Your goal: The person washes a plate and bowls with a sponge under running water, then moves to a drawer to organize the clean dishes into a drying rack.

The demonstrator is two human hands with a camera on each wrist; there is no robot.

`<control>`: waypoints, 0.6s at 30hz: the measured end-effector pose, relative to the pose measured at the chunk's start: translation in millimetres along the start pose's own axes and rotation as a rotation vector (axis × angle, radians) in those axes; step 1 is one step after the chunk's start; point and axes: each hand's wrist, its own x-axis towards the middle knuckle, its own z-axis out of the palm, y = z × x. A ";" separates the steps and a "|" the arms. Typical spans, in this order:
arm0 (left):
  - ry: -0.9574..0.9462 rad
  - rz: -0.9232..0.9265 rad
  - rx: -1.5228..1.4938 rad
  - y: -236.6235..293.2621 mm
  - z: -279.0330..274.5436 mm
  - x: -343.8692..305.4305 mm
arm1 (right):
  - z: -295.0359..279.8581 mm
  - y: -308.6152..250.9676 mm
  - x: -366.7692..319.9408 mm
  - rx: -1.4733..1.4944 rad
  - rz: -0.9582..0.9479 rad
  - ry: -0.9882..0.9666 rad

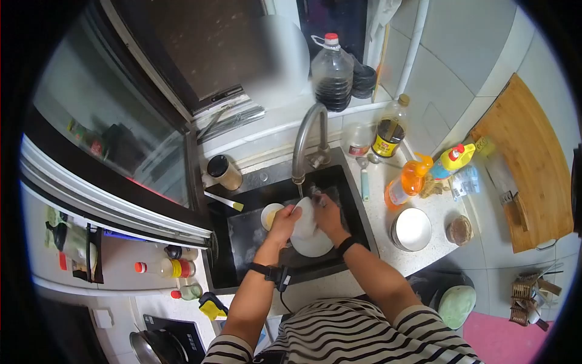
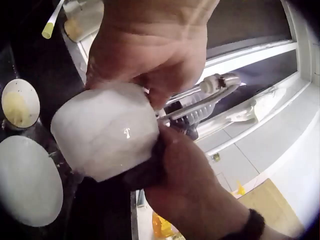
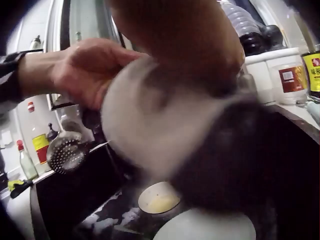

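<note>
White round ceramic bowl (image 1: 305, 219) | left grip (image 1: 285, 219) curled round rim | right grip (image 1: 327, 212) clamps dark scrub pad (image 2: 145, 172) | advise: rotate steadily under curved metal tap (image 1: 297, 155)

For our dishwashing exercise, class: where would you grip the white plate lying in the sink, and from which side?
Probably the plate's near rim, pinched from the person's side: it lies flat, and left hand, right hand and bowl cover its far half.
</note>
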 end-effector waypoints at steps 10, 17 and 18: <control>0.247 -0.038 -0.942 -48.7 15.9 -14.2 | -6.8 33.9 -39.9 -0.369 -0.550 0.114; 0.066 -0.038 -1.012 -57.8 -7.7 -30.2 | -37.4 72.4 -30.2 0.449 0.345 0.097; 0.004 -0.035 -1.046 -48.7 -2.8 -32.4 | -44.2 79.7 -32.9 0.540 0.379 0.073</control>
